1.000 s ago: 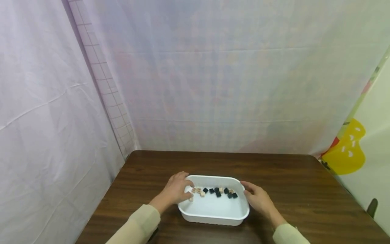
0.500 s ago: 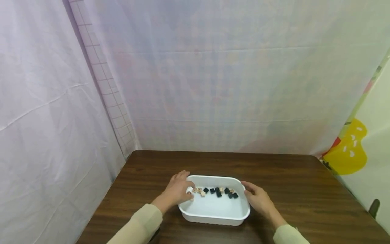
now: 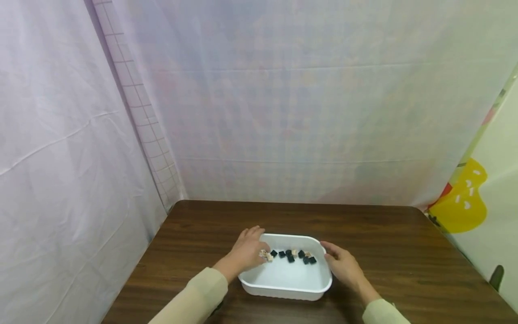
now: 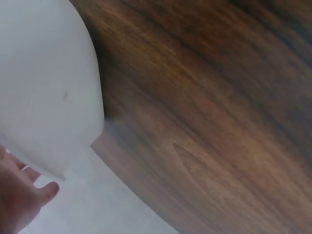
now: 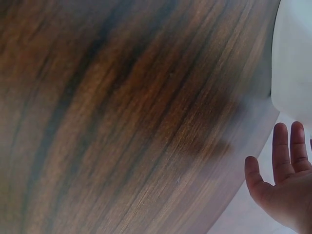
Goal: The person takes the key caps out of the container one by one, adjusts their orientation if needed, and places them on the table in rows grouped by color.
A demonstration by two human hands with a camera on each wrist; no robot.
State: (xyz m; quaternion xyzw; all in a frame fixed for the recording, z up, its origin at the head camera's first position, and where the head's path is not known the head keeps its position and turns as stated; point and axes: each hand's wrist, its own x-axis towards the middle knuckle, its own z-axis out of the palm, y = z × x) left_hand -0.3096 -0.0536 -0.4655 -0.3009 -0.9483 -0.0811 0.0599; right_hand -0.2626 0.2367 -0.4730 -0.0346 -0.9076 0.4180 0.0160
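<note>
A white tray [image 3: 285,291] holds black square pieces [image 3: 282,254] and light-coloured ones [image 3: 270,258] scattered along its far half. Over the tray's left end reaches my left hand [image 3: 247,253], fingers spread and slightly bent, its thumb beside the light pieces; its fingertips are partly hidden. My right hand [image 3: 344,266] rests against the right rim with relaxed fingers. In the left wrist view, the left hand [image 4: 19,197] shows beyond the tray wall [image 4: 48,92]. The right wrist view has the right hand [image 5: 285,190] with straight fingers beside the tray [image 5: 295,63].
The tray stands near the front of a dark brown wooden table [image 3: 194,234]. White and pale checked curtains [image 3: 283,112] hang behind and to the left. At the right is a light cloth with a yellow figure [image 3: 461,207].
My left hand has moved rightward over the tray, and the leftmost light pieces now lie closer together by its thumb. My right hand stays at the rim.
</note>
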